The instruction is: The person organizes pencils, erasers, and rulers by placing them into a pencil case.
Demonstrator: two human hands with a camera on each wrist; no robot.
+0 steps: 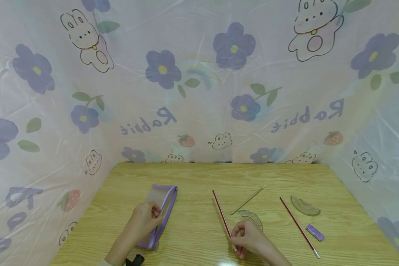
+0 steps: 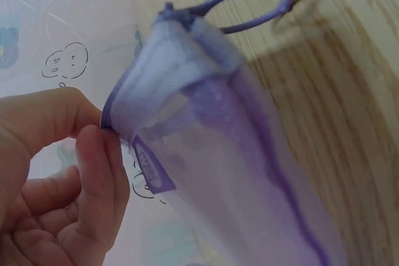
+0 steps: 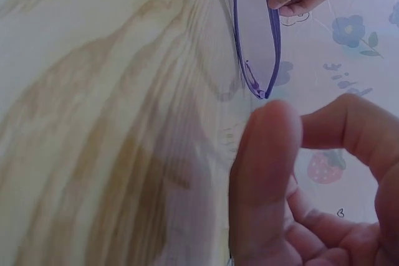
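My left hand (image 1: pixel 145 217) pinches the purple-trimmed rim of a see-through mesh pencil case (image 1: pixel 157 192), which lies on the left side of the table with its zip mouth open. The case's purple loop (image 2: pixel 290 4) shows in the left wrist view. Between the thumb and finger of my right hand (image 1: pixel 247 236) is the eraser end of a red pencil (image 1: pixel 221 211), its other end pointing away from me. In the right wrist view my fingers hide that pencil. Just beyond the right hand lie a clear protractor (image 1: pixel 252 217) and a gold-coloured pencil (image 1: pixel 247 200).
Farther right on the wooden table (image 1: pixel 193 177) lie a second red pencil (image 1: pixel 297 224), another clear protractor (image 1: pixel 304 207) and a small purple block (image 1: pixel 314 232) resembling an eraser. Patterned sheeting (image 1: pixel 199 96) hangs behind the table and along both sides.
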